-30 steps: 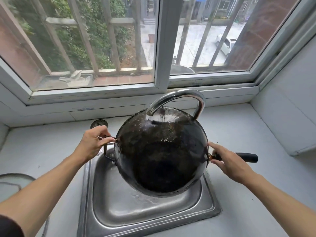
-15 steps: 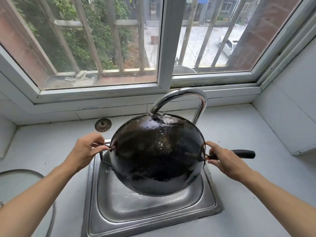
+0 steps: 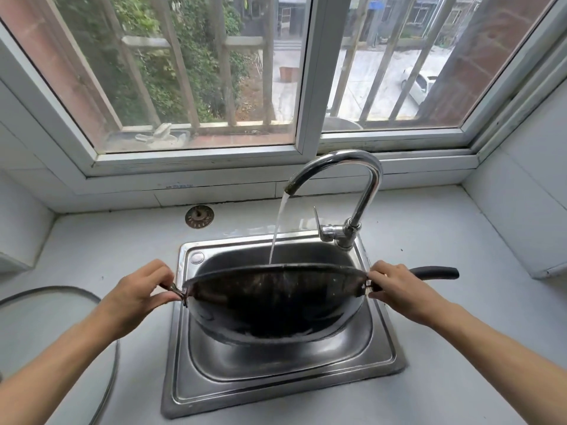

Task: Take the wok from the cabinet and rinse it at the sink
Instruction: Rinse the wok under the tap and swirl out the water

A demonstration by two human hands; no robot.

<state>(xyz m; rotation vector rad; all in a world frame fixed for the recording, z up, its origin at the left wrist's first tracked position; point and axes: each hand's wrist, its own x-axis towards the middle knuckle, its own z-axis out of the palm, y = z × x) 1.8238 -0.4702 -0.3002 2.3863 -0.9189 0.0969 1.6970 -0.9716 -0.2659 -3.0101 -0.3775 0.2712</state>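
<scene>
A black wok [image 3: 276, 305] hangs over the steel sink [image 3: 380, 354], held level so I see its rim edge-on and its dark outer side. My left hand [image 3: 138, 289] pinches the small metal loop handle on its left. My right hand [image 3: 395, 286] grips the long black handle [image 3: 435, 273] close to the bowl. A chrome gooseneck faucet [image 3: 362, 191] runs a stream of water [image 3: 277, 228] that drops behind the wok's far rim; the inside of the wok is hidden.
A round drain strainer [image 3: 199, 216] lies on the grey counter behind the sink. A glass lid [image 3: 101, 332] sits at the left edge. White tiled walls close in on both sides, and a barred window runs along the back.
The wok has tipped from steeply tilted, underside toward me, down to level and lower over the sink. Faucet spout and running water now show above it. Both hands kept their hold.
</scene>
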